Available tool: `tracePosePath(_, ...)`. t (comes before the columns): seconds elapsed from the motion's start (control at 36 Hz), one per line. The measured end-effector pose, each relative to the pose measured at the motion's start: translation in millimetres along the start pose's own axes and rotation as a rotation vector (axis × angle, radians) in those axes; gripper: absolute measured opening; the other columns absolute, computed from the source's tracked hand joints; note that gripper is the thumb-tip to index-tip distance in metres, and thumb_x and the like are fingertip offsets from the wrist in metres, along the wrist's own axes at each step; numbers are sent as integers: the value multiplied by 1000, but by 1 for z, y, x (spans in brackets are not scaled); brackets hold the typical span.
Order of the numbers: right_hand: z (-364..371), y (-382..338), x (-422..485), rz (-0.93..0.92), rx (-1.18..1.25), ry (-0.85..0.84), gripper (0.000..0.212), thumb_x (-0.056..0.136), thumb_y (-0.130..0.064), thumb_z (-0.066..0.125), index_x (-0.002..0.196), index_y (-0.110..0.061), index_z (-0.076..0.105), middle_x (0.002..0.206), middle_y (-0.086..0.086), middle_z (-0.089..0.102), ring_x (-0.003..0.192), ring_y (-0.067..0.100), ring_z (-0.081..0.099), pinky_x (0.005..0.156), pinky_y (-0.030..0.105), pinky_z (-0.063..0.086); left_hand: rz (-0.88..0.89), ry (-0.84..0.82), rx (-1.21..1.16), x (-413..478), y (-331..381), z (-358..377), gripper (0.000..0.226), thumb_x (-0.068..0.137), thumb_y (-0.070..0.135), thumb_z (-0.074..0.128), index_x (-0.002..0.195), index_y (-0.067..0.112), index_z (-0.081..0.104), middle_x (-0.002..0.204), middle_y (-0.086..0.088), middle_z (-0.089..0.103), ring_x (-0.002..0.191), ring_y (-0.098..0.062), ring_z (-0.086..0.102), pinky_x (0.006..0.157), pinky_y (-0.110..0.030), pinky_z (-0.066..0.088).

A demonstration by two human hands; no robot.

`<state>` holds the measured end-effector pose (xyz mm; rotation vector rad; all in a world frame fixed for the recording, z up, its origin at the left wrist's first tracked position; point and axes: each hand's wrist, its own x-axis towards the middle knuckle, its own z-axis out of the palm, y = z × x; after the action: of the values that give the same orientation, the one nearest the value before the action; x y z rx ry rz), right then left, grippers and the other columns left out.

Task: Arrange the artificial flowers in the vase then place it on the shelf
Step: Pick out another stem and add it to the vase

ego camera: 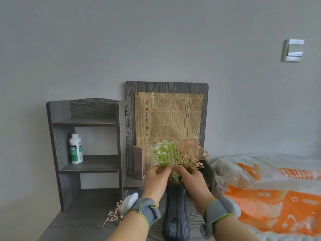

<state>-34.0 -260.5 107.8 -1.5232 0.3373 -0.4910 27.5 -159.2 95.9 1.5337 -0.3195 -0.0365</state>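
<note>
A dark ribbed vase point(175, 213) stands upright on the grey desk, low in the middle of the view. White-green and pink artificial flowers point(177, 152) rise out of its mouth. My left hand point(156, 180) pinches the white-green stems just above the rim. My right hand point(190, 180) grips the pink stems on the other side. Both wrists wear grey bands. A loose pink sprig point(113, 213) lies on the desk, left of the vase. The grey shelf unit point(86, 122) stands at the back left.
A white and green bottle point(76, 148) stands on the shelf's middle board. Behind the vase, a grey board point(166, 87) holds newspaper-print paper, with a brown box point(139, 162) beside it. An orange and white plastic bag point(271, 193) fills the right.
</note>
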Motion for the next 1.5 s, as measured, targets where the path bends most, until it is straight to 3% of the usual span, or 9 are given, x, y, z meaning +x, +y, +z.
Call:
tracePosePath(0.17, -3, 2, 2, 9, 48, 46, 5, 91, -24, 59, 92, -21, 63, 93, -8, 69, 88, 6, 63, 65, 18, 46, -36, 69, 28, -1, -4, -4, 17, 79, 30, 73, 89, 22, 61, 85, 8, 65, 78, -5, 61, 64, -23, 48)
tracePosePath(0.33, -5, 1, -3, 16, 38, 37, 4, 91, -29, 60, 88, -26, 62, 90, -12, 68, 84, 2, 63, 62, 17, 45, -71, 74, 23, -1, -7, -10, 23, 75, 33, 75, 86, 18, 64, 91, 1, 67, 87, -14, 63, 83, -40, 55)
tracePosePath(0.44, -5, 0, -9, 14, 18, 19, 34, 87, -38, 64, 115, -19, 59, 105, -7, 67, 94, 5, 61, 72, 20, 46, -65, 73, 40, -5, -3, -11, 26, 73, 38, 75, 82, 16, 65, 87, -1, 68, 82, -13, 63, 76, -35, 52)
tracePosePath(0.58, -4, 2, -11, -32, -79, 14, 42, 83, -38, 70, 117, -18, 56, 97, -15, 63, 89, -1, 58, 74, 18, 43, -54, 144, 87, -10, 3, -13, 47, 69, 45, 76, 77, 0, 65, 74, -18, 65, 67, -23, 58, 63, -32, 46)
tracePosePath(0.75, -4, 4, -15, -61, -203, 224, 40, 79, -45, 70, 103, -15, 59, 95, -3, 66, 92, 17, 63, 86, 38, 52, -22, 86, 105, -14, 7, -14, 26, 69, 38, 79, 56, 18, 72, 65, 5, 70, 69, -6, 61, 58, -20, 43)
tracePosePath(0.92, -4, -2, -35, -246, -439, 418, 41, 77, -45, 71, 60, -16, 47, 55, -4, 51, 58, 16, 50, 62, 35, 44, -14, 67, 120, -14, 7, -14, 26, 72, 32, 76, 54, 19, 63, 63, -3, 58, 62, -16, 50, 57, -23, 38)
tracePosePath(1.03, 0, -6, -42, -373, -502, 236, 13, 79, -33, 73, 85, -24, 66, 63, -4, 56, 62, 12, 53, 66, 36, 48, -15, 33, 83, -13, 7, -13, 22, 76, 28, 72, 65, 14, 60, 69, -8, 53, 68, -16, 47, 64, -27, 37)
tracePosePath(1.17, 2, -11, -39, -353, -583, 244, 35, 83, -28, 68, 117, -27, 63, 71, -5, 56, 76, 17, 60, 74, 34, 51, -80, 53, -27, -12, 8, -15, 17, 80, 22, 68, 68, 10, 64, 74, -10, 62, 75, -21, 58, 73, -38, 49)
tracePosePath(1.5, -6, -12, -22, -406, -614, 263, 4, 84, -19, 67, 84, -15, 65, 85, 1, 57, 78, 19, 55, 73, 33, 46, -113, 43, -165, -11, 9, -18, 16, 80, 20, 71, 64, 18, 73, 82, -4, 74, 93, -24, 67, 90, -47, 53)
